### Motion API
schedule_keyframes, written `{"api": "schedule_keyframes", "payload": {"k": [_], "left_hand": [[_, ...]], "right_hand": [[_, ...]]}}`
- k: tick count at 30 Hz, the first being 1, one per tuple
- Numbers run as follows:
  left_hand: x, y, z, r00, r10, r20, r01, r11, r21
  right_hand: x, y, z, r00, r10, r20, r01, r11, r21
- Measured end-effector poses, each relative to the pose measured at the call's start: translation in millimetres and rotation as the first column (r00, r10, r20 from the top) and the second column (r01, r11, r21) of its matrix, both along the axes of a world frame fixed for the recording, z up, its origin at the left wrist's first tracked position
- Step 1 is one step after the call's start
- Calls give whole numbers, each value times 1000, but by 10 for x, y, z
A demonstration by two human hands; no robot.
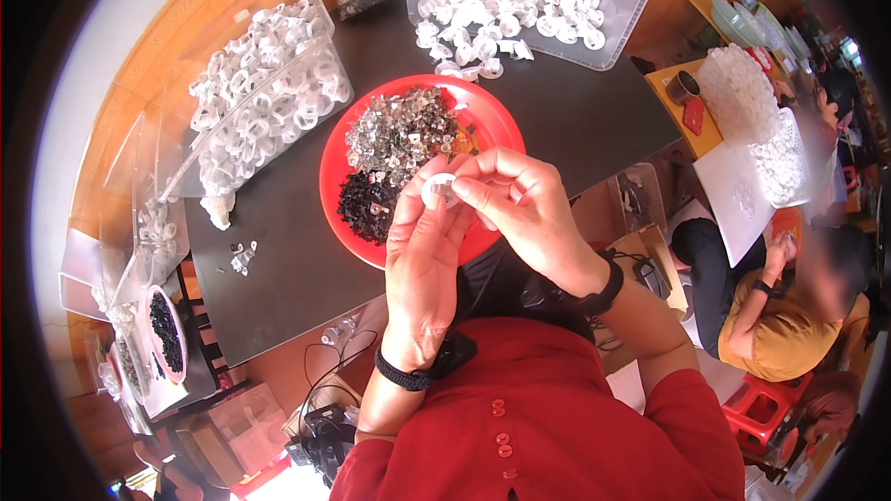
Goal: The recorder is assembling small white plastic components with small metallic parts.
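Note:
Over the red round tray (501,121), my left hand (422,255) grips a small white plastic ring (438,187) between thumb and fingers. My right hand (529,213) is closed too, thumb and forefinger pinching at the ring's right side; any small piece between those fingertips is hidden. Beneath the hands, the tray bears a heap of small silvery metal clips (399,130) and, at its near left, a pile of small black pieces (364,204).
On the dark table (278,288), a clear bin of white plastic parts (269,83) stands left and another clear bin (594,51) at the back. A few loose parts (243,258) lie near the left edge. A co-worker (775,329) sits at the right by a red stool (766,404).

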State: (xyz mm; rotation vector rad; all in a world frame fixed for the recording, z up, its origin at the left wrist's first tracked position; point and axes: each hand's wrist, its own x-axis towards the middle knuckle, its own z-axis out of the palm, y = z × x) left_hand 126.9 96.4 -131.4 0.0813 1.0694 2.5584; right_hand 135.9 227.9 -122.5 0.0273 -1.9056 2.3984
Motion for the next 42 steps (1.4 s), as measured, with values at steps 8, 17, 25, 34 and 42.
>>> {"api": "schedule_keyframes", "payload": {"k": [8,17,25,34,42], "left_hand": [[-12,-52,-13,999,19,38,-20,1000,23],[-31,-124,-39,995,68,74,-69,998,9],[-138,-264,-31,990,85,114,-79,995,-59],[-160,-270,-109,989,92,115,-92,996,-6],[-80,-228,-4,980,171,-98,-189,954,-231]], "right_hand": [[38,-111,-108,969,-114,-217,142,983,117],[-8,0,-33,967,-105,-230,160,959,234],[-623,698,-54,935,-14,-356,309,529,791],[-892,563,-175,922,220,-319,270,226,936],[-756,500,-49,925,203,-321,216,416,883]]}}
